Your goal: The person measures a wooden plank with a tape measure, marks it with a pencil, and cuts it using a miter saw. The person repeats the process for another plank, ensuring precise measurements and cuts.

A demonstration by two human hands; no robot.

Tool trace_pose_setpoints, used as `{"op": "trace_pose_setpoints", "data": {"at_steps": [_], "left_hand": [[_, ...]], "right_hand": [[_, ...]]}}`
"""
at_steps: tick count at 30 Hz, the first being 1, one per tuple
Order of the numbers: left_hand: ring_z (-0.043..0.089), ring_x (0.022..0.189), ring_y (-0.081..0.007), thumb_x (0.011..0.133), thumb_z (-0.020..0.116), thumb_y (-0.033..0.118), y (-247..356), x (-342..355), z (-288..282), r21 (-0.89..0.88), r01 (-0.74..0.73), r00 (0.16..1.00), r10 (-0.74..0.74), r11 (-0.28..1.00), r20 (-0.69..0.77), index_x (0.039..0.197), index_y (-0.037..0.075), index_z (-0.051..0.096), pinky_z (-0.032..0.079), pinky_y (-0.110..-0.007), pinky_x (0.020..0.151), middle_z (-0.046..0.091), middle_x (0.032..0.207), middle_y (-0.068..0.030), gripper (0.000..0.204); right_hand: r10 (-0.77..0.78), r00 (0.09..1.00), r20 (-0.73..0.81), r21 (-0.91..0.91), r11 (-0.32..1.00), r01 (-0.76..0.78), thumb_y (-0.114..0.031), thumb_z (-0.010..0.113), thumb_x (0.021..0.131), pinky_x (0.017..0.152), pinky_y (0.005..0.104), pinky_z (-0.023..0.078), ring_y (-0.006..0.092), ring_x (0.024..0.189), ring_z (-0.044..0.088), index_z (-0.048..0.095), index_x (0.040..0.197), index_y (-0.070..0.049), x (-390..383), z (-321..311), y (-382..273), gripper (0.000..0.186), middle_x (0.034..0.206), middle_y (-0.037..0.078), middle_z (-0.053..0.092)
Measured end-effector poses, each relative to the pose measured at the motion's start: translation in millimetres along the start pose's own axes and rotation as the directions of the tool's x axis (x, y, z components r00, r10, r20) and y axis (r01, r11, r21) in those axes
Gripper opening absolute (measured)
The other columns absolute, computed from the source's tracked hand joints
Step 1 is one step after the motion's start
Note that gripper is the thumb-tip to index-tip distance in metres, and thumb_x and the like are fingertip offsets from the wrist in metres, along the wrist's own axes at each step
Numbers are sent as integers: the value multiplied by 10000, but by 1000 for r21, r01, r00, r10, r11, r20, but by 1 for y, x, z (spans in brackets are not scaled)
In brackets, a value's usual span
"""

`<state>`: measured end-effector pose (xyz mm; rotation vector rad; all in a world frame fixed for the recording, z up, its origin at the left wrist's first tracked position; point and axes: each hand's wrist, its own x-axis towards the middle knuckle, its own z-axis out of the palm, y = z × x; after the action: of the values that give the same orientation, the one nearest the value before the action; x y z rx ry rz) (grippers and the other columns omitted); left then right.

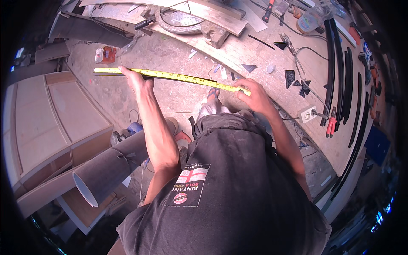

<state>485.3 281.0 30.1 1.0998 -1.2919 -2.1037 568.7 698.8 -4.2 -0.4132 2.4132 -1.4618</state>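
Note:
A yellow tape measure (185, 77) is stretched out crosswise in front of me, sloping slightly down to the right. Along its blade lies a thin black strip (109, 74), shorter than the drawn-out tape. My left hand (138, 81) is closed around both, thumb on top of the blade, some way in from the left end. At the other end my right hand (253, 95) grips the tape measure; its palm side and any case in it are hidden. Both are held above the floor.
On the right, a wooden worktop (312, 63) carries black strips (338, 68), triangular black offcuts (290, 78), red-handled pliers (331, 123), a socket (307, 114) and a plastic bottle (309, 22). A saw (180, 21) stands ahead, under a plank. A rolled sheet (119, 157) and wooden cabinet (42, 119) are left.

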Motion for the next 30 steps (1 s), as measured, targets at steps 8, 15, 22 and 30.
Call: {"op": "trace_pose_setpoints", "data": {"at_steps": [8,15,22,30], "left_hand": [[558,1215,-327,1033,516,806,0,2,2,34,25,998,-23,999,-59,1661,110,327,512,-600,1016,462,1526,-133,957],[463,1458,-379,1044,509,792,2,-6,7,1,33,999,-33,999,-43,1727,90,228,358,-645,1227,387,1659,-181,1019],[457,1470,-382,1040,520,791,2,-8,8,5,41,996,-40,999,-76,1725,93,230,350,-661,1233,386,1661,-175,1020],[397,1551,-404,1039,511,796,0,-2,4,18,44,998,-43,999,-54,1747,116,181,294,-701,1262,319,1731,-183,1036]], "right_hand": [[-5,1000,-7,-18,1000,4,-200,760,918,970,440,523,361,1046,696,749,1161,-24,0,1,1,300,1068,186,711],[6,1000,-11,-7,1000,-6,-198,762,913,972,443,523,362,1047,697,748,1166,-26,-1,1,2,306,1069,183,712],[16,1000,-9,-15,1000,-16,-195,762,911,984,444,524,364,1065,698,745,1164,-25,-1,3,5,305,1083,187,714],[18,1000,0,-26,1000,-18,-184,764,907,977,444,525,362,1057,697,747,1169,-27,-1,4,5,306,1082,184,713]]}}
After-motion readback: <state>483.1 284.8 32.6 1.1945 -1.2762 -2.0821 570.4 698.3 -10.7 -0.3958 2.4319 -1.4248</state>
